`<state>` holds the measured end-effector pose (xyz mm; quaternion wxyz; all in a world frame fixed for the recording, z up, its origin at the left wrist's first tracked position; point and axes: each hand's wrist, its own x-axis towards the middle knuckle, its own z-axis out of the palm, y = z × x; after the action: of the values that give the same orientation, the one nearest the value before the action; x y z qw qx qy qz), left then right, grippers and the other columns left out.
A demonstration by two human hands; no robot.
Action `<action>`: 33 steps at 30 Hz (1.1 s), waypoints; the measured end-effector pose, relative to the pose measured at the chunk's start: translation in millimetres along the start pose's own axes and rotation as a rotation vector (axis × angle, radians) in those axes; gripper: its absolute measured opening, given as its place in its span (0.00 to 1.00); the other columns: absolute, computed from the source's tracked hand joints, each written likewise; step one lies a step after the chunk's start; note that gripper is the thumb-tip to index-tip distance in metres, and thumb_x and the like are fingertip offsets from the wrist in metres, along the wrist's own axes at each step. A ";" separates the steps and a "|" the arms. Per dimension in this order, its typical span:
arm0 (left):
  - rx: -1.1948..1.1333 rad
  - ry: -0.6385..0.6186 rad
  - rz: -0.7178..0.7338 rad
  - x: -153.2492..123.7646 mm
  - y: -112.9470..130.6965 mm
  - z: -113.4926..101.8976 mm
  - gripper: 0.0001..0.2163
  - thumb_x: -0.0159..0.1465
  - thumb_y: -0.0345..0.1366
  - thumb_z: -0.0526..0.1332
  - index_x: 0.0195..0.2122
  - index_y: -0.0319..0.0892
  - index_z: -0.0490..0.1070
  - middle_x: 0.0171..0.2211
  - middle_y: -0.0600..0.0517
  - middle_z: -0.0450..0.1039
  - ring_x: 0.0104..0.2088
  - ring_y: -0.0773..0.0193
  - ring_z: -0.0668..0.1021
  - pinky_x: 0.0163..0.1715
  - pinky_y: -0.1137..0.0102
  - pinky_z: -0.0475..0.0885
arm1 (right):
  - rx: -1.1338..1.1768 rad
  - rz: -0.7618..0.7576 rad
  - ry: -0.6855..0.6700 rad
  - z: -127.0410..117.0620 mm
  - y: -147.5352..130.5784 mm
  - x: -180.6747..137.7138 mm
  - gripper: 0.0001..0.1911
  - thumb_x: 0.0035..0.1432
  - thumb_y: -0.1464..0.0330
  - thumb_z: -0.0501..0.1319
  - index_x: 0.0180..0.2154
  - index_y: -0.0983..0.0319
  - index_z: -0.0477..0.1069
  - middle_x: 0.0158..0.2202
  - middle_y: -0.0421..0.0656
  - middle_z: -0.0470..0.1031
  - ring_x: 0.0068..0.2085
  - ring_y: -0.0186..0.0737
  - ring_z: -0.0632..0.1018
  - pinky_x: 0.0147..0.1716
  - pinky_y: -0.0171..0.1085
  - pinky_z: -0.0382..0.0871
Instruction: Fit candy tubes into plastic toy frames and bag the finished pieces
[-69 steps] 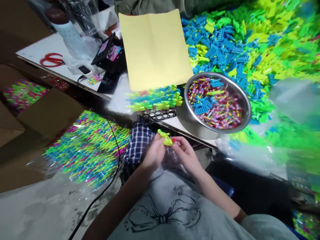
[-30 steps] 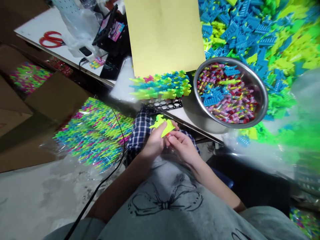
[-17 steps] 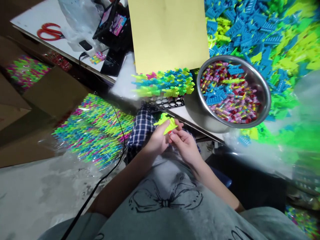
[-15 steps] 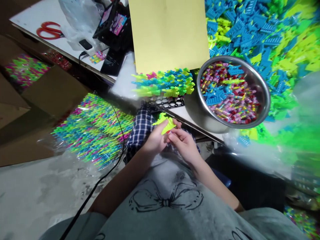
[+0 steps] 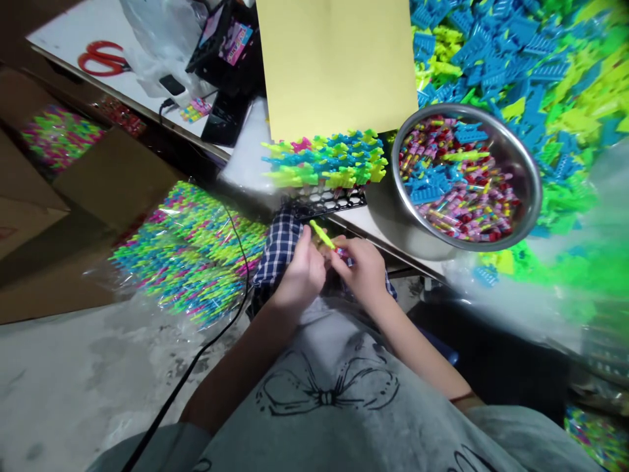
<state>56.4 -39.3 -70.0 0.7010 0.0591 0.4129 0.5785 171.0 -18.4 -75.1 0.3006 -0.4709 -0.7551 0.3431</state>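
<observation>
My left hand (image 5: pixel 301 267) is closed at a neon-yellow plastic toy piece (image 5: pixel 322 234), which now shows its thin edge and slants down to the right. At the piece's lower end my right hand (image 5: pixel 366 267) pinches a small candy tube (image 5: pixel 340 251) with red and pink on it. The tube and the piece meet between my hands, though fingers hide the join. Just beyond, a black honeycomb rack (image 5: pixel 339 203) holds rows of upright toys with yellow, green, blue and pink tops (image 5: pixel 324 159).
A steel bowl (image 5: pixel 535 190) of candy tubes and blue pieces stands right, before a heap of blue, yellow and green parts (image 5: pixel 521 59). A yellow board (image 5: pixel 339 65) lies behind the rack. Bagged toys (image 5: pixel 196 255), a black cable (image 5: pixel 196 357) and scissors (image 5: pixel 104 59) are left.
The yellow piece has turned from showing its broad face to edge-on. My left hand has rotated with its thumb up, and my right fingers have curled in closer.
</observation>
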 end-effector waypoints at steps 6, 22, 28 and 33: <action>0.101 0.083 0.117 0.9 7.7 2.5 0.12 0.58 0.37 0.57 0.42 0.41 0.70 0.41 0.48 0.73 0.47 0.61 0.72 0.48 0.69 0.65 | 0.285 0.036 -0.085 4.8 -2.8 -15.6 0.15 0.55 0.68 0.56 0.46 0.56 0.67 0.42 0.44 0.72 0.43 0.43 0.71 0.46 0.44 0.62; 0.124 -0.054 0.005 -7.7 6.3 14.4 0.15 0.59 0.44 0.54 0.41 0.40 0.69 0.39 0.46 0.75 0.31 0.61 0.76 0.26 0.71 0.69 | 0.918 0.488 -0.088 5.8 -8.3 -27.9 0.16 0.50 0.61 0.62 0.41 0.58 0.73 0.25 0.37 0.72 0.21 0.30 0.65 0.21 0.33 0.60; 0.054 -0.087 0.030 -4.9 -0.9 16.6 0.12 0.61 0.40 0.52 0.36 0.39 0.69 0.32 0.48 0.76 0.35 0.62 0.77 0.37 0.69 0.70 | 0.922 0.516 -0.008 10.8 -10.9 -32.1 0.15 0.49 0.64 0.63 0.41 0.58 0.74 0.33 0.39 0.76 0.32 0.36 0.74 0.35 0.38 0.68; 0.044 -0.100 0.119 -5.1 -5.3 21.2 0.10 0.61 0.40 0.52 0.35 0.41 0.68 0.30 0.51 0.75 0.30 0.67 0.77 0.31 0.74 0.70 | 0.927 0.507 0.091 16.3 -13.7 -37.0 0.16 0.49 0.63 0.63 0.42 0.57 0.73 0.38 0.40 0.76 0.39 0.40 0.75 0.42 0.41 0.69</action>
<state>74.2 -37.0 -56.5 0.6837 0.1277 0.3856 0.6062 165.4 -60.6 -78.5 0.4173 -0.4708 -0.3727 0.6821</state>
